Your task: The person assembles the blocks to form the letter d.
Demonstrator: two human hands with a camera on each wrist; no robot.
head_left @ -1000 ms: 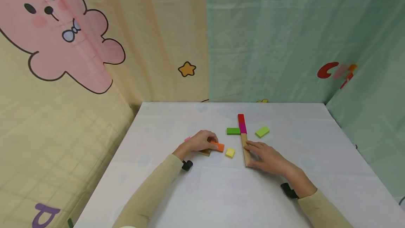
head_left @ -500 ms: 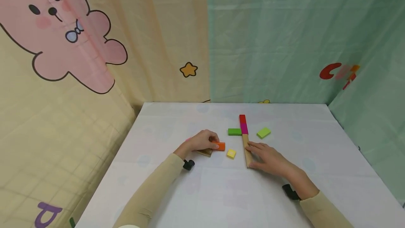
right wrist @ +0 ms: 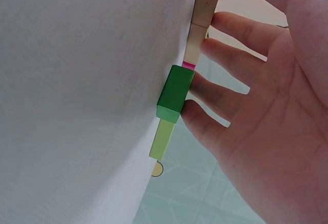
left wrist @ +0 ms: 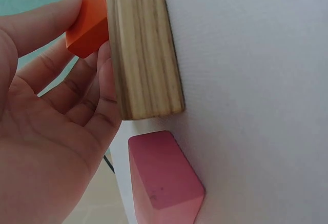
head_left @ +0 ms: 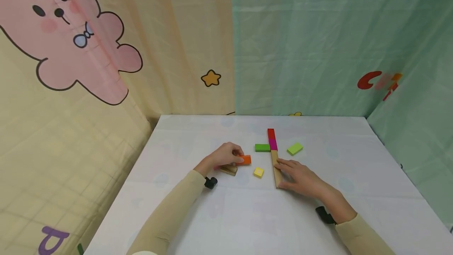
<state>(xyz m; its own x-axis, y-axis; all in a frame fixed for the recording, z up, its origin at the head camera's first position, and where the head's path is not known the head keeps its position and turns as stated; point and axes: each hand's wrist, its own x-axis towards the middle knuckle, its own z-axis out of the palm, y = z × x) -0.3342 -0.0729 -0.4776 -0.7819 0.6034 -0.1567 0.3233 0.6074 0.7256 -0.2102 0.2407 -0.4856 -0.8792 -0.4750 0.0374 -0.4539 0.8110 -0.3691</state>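
Between thumb and fingers, my left hand (head_left: pixel 226 154) pinches an orange block (head_left: pixel 245 160). Just under that hand lies a wooden block (head_left: pixel 228 169), and a pink block (left wrist: pixel 166 175) shows past its end in the left wrist view. My right hand (head_left: pixel 301 176) lies along a row of wooden blocks (head_left: pixel 275 170), its extended fingers touching the row's right side. A magenta block (head_left: pixel 273 144) and a red block (head_left: pixel 271 133) continue the row at its far end. In the right wrist view, a dark green block (right wrist: pixel 175 92) overlaps the fingertips; the hand hides it from the head view.
A green block (head_left: pixel 262 148) meets the row's left side. To the row's right sits a lime block (head_left: pixel 295 148). A small yellow block (head_left: pixel 258 172) lies between the hands on the white table (head_left: pixel 233 215). Printed curtains (head_left: pixel 297 50) hang behind the table.
My left hand has shifted slightly toward the far side with the orange block, uncovering more of the wooden block beneath. The right hand keeps its place along the row.
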